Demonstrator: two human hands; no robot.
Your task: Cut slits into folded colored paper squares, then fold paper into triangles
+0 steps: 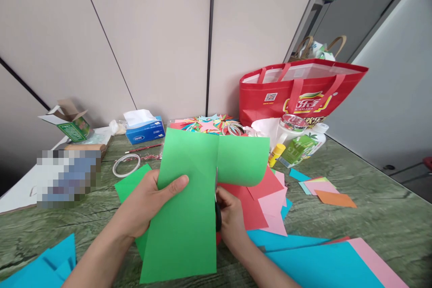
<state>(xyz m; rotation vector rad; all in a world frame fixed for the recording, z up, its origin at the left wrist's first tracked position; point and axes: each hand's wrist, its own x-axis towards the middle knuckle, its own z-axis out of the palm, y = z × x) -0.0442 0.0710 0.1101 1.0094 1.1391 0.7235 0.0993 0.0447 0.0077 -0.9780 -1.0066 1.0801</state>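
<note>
- Spreading across the lower view, a wood-grain table (374, 180) carries scattered coloured paper; a red shopping bag (259, 99) stands at the back.
- Central and nearest is a green sheet (189, 229), held up above the table between the hands. A cut runs partway through it, and the right-hand portion curls over as a loose flap. It looks light and thin: probably stiff enough to hold itself up, yet easily creased or torn, with little slipperiness. The uncut left portion seems the best hold, well in from the edge; the flap would likely bend if gripped alone.
- The left hand (157, 200) pinches that left portion, thumb flat across the front; its fingers are hidden behind the paper.
- The right hand (231, 211), at the cut, is curled around the scissors' handle, fingers bunched.
- The scissors (218, 218) show a dark handle and a sliver of blade at the slit; how far apart the blades are, I cannot tell. Firm and rigid, they are best held by the handle.
</note>
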